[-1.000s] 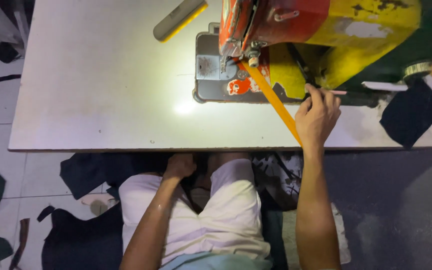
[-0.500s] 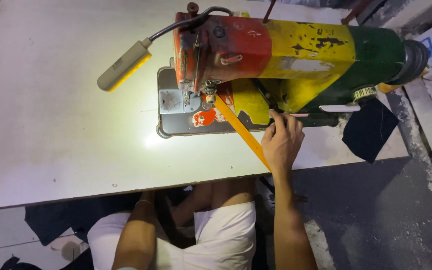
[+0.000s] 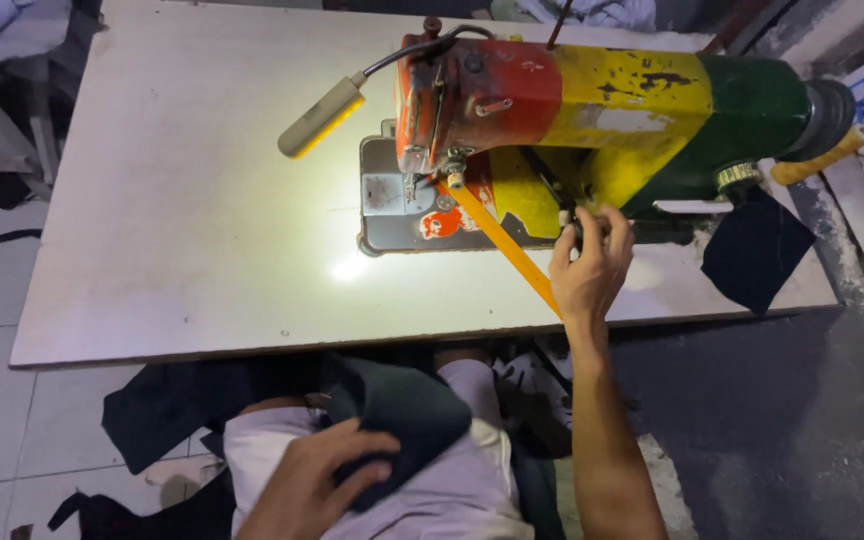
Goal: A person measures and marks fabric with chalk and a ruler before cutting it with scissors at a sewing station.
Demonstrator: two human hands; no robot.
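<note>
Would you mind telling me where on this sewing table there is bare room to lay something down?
The table is bare from its left edge across to the lamp and the sewing machine. A narrow free strip runs along the near edge. It is crowded on the right: the right hand, the yellow strip and a dark cloth piece. The left hand holds dark fabric on the lap.

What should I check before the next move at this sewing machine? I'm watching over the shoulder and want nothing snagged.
1. Right hand off the needle area: ok, it is at the machine's base, beside the yellow strip.
2. Left hand holding dark cloth on the lap: ok.
3. Lamp lighting the table: ok.
4. Cloth under the presser foot: not ok, none there.
5. Thread routed: cannot tell.
6. Loose dark cloth piece away from the handwheel: ok.
</note>
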